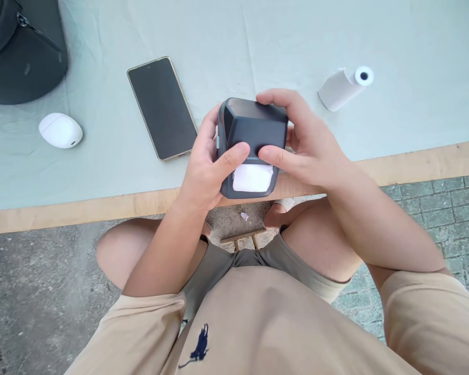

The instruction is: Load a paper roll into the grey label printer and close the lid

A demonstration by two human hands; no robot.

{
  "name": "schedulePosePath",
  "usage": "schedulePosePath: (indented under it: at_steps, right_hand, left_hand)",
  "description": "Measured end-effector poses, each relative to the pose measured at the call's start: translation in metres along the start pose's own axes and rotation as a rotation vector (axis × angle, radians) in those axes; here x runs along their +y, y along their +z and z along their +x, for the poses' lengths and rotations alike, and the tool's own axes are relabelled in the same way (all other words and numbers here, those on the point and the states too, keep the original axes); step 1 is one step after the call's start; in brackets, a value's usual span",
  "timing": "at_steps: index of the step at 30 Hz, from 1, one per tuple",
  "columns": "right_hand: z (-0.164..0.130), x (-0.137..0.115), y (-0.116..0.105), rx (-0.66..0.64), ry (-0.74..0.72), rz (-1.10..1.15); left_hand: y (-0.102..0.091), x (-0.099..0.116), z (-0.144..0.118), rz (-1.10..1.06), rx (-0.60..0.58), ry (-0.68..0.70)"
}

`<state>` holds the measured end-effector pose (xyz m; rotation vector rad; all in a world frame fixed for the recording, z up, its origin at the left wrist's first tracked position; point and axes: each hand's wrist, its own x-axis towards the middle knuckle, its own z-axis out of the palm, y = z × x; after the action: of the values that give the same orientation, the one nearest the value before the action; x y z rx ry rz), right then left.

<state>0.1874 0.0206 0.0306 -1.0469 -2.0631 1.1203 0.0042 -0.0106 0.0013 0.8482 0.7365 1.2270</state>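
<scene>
- Black plastic sits between two bare hands: a printer [258, 133], by its look, gripped over the near edge of a pale-covered worktop [273, 36].
- Left hand [203, 174] wraps the printer's left side, thumb on the front; right hand [315, 148] clasps the other side, index finger along the top, thumb also on the front.
- Sound handling, in judgement, calls for even support from both sides and light thumbs, clear of the white paper [252, 178] so it does not crease or tear. With the printer overlapping the near edge, holding it farther over the worktop would make a slip less costly.
- Paper shows at the printer's lower end; how much lies inside cannot be told.
- Toward the worktop's far left stands a dark bag [25, 65], a zip pull showing, its contents hidden.
- Closer to the near edge than the bag rests a white oval [60, 130], perhaps a case or a mouse; its inside is unseen.
- A dark-screened phone [162, 109] lies beside the left hand; beyond the right, well back from the near edge, lies a paper roll [341, 91].
</scene>
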Motion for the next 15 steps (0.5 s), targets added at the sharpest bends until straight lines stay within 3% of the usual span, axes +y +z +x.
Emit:
schedulePosePath:
  at_steps: [6,15]
  right_hand:
    - [-0.0012,0.0061,-0.0036,0.155,-0.122,-0.159]
    - [-0.0023,-0.0006,-0.0078,0.011,-0.168,-0.25]
  left_hand:
    - [0.0062,0.0028,0.0052,-0.036,0.061,-0.028]
    - [0.0014,0.0024,0.0066,0.023,0.087,-0.034]
